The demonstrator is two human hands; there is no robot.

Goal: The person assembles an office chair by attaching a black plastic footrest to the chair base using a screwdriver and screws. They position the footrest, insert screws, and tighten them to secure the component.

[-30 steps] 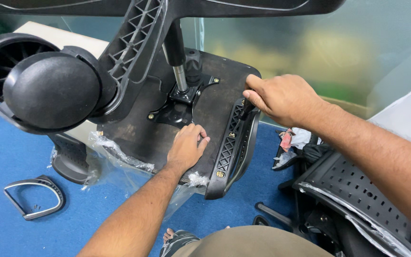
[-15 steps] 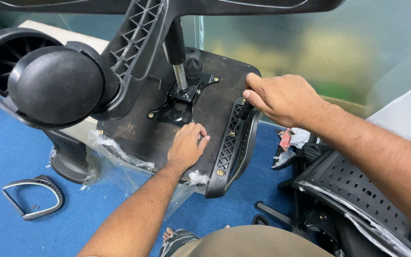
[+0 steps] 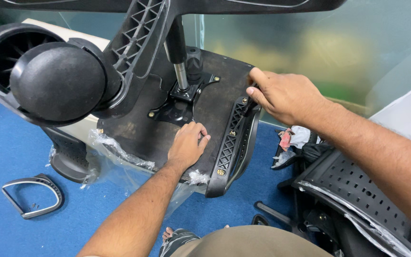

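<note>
While the upside-down chair seat (image 3: 215, 95) lies tipped over the blue floor (image 3: 5, 162), the left hand (image 3: 186, 145) rests on its dark underside with fingers curled, holding nothing I can see. The right hand (image 3: 286, 95) grips the top of the black armrest bracket (image 3: 231, 143) bolted to the seat's edge. A big wheel (image 3: 58, 81) sits near the camera, and a grey loop handle (image 3: 34, 195) lies on the floor.

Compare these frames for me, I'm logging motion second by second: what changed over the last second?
Very little. The caster wheel near the camera drifted slightly rightward in view. The left hand stayed pressed flat on the underside of the upturned seat, and the right hand kept its grip at the top of the armrest bracket. Nothing was picked up or released.
</note>
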